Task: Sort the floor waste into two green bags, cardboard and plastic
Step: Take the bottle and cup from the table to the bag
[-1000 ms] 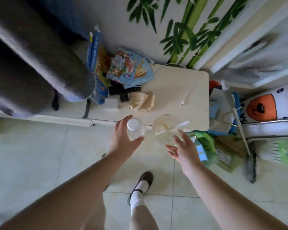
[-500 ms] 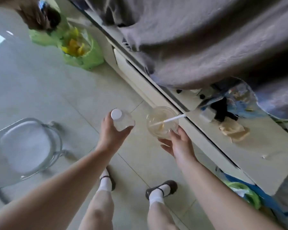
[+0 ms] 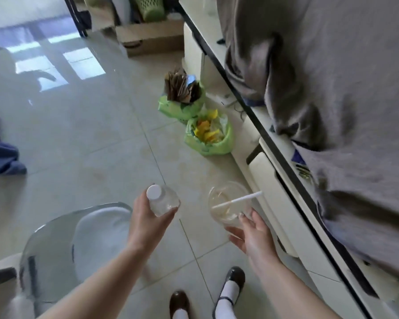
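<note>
**Turned toward the two green bags, plastic in both hands**

Turned away from the little table with the snack packets, seen a second ago — faced down the long cabinet (image 3: 274, 180) instead. Brought both green bags into plain sight on the floor, side by side against the cabinet's foot. Half a second ago only glimpsed them in the top corner; now had them ahead in the middle of the view.

Held the same two things as before. Left hand (image 3: 145, 217) wrapped round a small clear bottle (image 3: 164, 202) with a white cap, thumb on one side and fingers curled behind. Right hand (image 3: 251, 236) cupped under a clear cup (image 3: 228, 207) with a white straw (image 3: 236, 200) poking out, fingers curled round its bottom edge. Carried both up off the floor, well short of the bags.

Saw brown card pieces standing up in the far bag (image 3: 180, 107). Saw yellow and orange wrappers in the near bag (image 3: 207, 143) — most likely the plastic one. Meant, probably, that both bottle and cup belonged in the near bag.

Still had a few steps of tiled floor (image 3: 90, 125) to cross. Passed a clear chair (image 3: 78, 245) on the left and a grey cloth (image 3: 332, 88) hanging over the cabinet on the right. Noticed some pale dregs in the cup — could spill if tipped too soon.
</note>
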Available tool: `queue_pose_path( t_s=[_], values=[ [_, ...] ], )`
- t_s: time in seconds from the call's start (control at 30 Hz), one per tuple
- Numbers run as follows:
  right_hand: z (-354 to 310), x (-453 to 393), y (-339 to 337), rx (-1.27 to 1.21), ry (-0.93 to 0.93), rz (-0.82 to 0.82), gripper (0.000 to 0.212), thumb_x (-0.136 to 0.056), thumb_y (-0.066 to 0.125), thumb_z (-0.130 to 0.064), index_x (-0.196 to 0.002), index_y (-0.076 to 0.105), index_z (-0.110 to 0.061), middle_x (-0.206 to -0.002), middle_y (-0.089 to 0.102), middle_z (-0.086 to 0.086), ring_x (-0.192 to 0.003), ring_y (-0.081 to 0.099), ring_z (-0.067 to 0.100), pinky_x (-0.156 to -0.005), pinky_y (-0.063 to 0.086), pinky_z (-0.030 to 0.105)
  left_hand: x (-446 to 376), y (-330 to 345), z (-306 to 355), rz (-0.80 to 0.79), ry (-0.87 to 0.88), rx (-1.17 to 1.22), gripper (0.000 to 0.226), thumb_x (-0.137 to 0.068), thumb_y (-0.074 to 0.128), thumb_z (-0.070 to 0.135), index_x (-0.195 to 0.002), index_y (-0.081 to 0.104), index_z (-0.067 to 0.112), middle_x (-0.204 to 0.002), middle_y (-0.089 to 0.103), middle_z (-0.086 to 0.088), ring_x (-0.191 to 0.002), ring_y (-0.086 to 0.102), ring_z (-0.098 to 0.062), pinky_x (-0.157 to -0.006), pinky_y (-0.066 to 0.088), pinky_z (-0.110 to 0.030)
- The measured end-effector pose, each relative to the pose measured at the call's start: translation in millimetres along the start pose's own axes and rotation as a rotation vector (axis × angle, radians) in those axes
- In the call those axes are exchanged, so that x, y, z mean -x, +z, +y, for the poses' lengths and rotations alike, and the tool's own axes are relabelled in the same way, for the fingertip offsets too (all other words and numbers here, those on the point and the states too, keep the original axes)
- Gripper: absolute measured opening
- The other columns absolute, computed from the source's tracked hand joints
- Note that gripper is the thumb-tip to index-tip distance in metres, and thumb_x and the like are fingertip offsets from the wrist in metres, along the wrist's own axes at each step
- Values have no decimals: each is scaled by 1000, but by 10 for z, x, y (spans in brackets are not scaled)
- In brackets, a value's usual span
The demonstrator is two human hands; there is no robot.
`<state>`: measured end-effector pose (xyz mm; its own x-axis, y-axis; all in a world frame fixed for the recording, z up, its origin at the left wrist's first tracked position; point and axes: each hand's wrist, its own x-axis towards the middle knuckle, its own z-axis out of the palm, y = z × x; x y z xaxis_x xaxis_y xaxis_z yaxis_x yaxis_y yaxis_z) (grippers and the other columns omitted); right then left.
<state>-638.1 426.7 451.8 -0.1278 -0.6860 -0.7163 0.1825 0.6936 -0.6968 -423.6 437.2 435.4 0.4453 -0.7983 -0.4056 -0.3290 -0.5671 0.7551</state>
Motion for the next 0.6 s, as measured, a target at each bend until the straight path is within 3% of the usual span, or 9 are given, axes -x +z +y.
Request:
queue_pose_path(
  t_s=[0.1,0.27,0.4,0.5,0.6],
  values=[
    [-211,-341,185,-18,-8,17,19,-97,46,-10,-107,57,-22,-88,65,6,-70,66,20,-59,54,27,-549,0,183,21,34,12,72,-59,77,43,-122,52,18,-116,56,-5,-109,56,-24,-94,48,-48],
    [-677,-1188,451,-44,0,12,18,-97,46,-10,-108,54,-21,-88,66,5,-68,66,18,-50,54,21,-1496,213,549,48,78,7,67,-69,80,27,-128,48,19,-122,53,-4,-113,53,-23,-96,44,-37],
    [-1076,-1940,668,-1,35,20,17,-97,45,-9,-98,57,-21,-90,61,4,-73,64,21,-59,54,28,-2187,466,810,27,52,-34,73,-70,79,26,-134,44,24,-129,52,2,-119,49,-18,-90,35,-24],
    [-1326,-2393,789,41,74,17,17,-97,45,-10,-107,56,-17,-92,63,4,-75,65,20,-65,52,29,-2615,623,1019,3,17,-49,73,-70,79,25,-134,43,26,-130,52,2,-119,50,-19,-88,35,-25],
    [-1488,-2793,875,71,116,38,14,-97,44,-9,-104,55,-17,-86,63,4,-70,64,18,-63,52,28,-2960,804,1154,-73,2,-41,70,-70,79,23,-130,43,28,-126,53,2,-116,52,-20,-90,42,-31]
  ],
)
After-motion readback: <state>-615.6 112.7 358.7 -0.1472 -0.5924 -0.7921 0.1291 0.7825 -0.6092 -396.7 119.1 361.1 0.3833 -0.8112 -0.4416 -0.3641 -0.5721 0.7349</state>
